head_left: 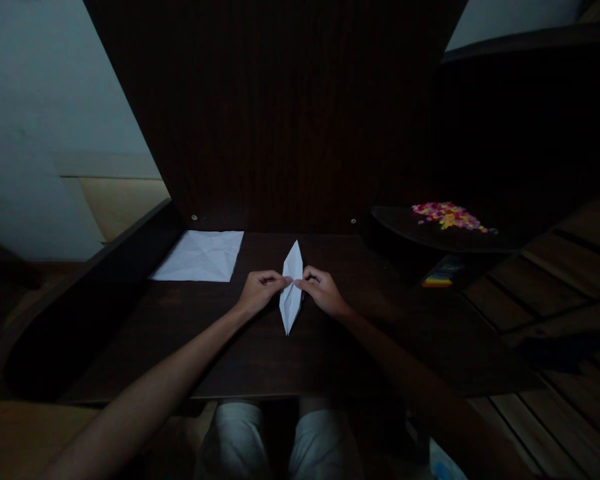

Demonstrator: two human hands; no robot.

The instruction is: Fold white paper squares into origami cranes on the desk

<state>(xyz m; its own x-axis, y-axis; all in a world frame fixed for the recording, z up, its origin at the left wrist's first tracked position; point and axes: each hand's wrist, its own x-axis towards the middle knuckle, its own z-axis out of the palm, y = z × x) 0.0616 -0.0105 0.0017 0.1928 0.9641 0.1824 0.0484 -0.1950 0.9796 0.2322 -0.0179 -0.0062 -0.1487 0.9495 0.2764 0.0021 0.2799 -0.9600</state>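
A folded white paper [293, 308], a long narrow diamond with pointed ends, is held just over the dark desk [240, 367]. Its lower tip shows a split into two points. My left hand [261, 291] pinches its left edge near the middle, thumb on top. On the opposite edge my right hand [323, 289] pinches it the same way, and the two thumb tips nearly meet at the centre. The fingers beneath the paper are partly hidden. Left of my hands, a creased white sheet [205, 257] lies flat against the desk's back.
A small side shelf at the right carries a heap of pink, red and yellow bits [450, 215]. Below it is a rainbow-coloured item [439, 277]. A raised side panel [95, 293] borders the desk at left, and a tall dark back panel [275, 120] stands behind.
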